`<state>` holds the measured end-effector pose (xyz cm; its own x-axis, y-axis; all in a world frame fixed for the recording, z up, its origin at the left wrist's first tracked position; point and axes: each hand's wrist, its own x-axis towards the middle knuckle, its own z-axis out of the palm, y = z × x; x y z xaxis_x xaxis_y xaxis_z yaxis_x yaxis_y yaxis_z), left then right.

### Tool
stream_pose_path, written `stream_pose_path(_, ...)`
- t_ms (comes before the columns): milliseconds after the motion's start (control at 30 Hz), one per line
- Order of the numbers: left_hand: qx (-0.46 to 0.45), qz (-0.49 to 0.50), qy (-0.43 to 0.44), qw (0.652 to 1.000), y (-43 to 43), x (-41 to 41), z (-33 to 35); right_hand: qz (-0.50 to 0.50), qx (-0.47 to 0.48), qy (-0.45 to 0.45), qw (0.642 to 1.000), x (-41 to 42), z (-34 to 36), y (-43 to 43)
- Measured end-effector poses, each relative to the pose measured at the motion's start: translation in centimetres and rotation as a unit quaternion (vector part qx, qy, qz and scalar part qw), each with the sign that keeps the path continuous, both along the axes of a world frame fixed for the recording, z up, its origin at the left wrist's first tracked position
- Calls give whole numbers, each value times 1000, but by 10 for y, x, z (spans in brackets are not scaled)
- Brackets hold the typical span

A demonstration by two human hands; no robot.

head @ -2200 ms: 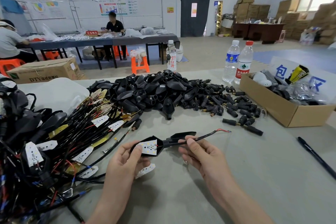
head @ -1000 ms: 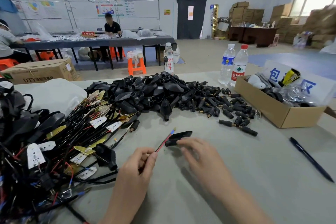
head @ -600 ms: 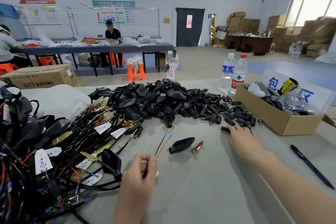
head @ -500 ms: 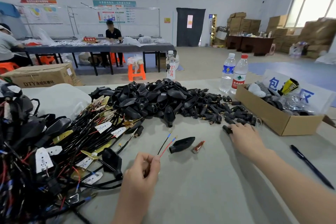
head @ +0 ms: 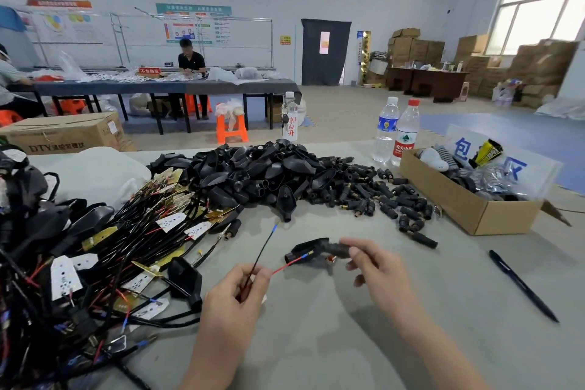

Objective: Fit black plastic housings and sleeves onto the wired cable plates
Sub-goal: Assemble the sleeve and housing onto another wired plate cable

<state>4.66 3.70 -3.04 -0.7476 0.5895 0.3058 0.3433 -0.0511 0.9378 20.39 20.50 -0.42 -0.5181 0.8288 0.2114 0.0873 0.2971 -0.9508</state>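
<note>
the left hand [head: 235,291] has thumb and forefinger closed in a pinch on a wire pair [head: 253,272], the other fingers curled under it, so the grip is closed on those thin leads alone. to the left of this pinch, and close by, sprawls the heap of wired cable plates [head: 133,241] that the leads run back into. from the pinch the black lead [head: 260,258] rises up and away, while the red lead [head: 286,265] runs out to the right, its bared tip lying in front of a black housing [head: 304,248] on the table [head: 348,342] just right of the pinch. right of that housing, the right hand [head: 376,266] holds a short black sleeve [head: 337,248] between thumb and fingertips, fingers curled round it; the sleeve looks to sit against the housing's far end, though the view is too dark there to say whether they touch. the sleeve's long axis lies roughly left to right, in line with the red lead, its nearer mouth facing the left pinch. so the next move likely turns on this: the lead tips point right, the sleeve lies right of them and near, and the right hand is the one placed to bring it over them. beyond both hands lie the housing heap [head: 269,171] and loose sleeves [head: 380,199]; further right are a pen [head: 522,286] and a cardboard box [head: 468,209].
</note>
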Motion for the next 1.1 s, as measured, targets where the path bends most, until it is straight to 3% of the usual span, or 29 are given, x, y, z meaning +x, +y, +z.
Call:
stream_pose_path(833, -23, 8, 31, 999, 1, 1, -2, 13, -72, 67, 995, -1, -13, -6)
stream_pose_path(1100, -34, 0, 62, 997, 1, 0, -2, 22, -40, 23, 999, 0, -14, -11)
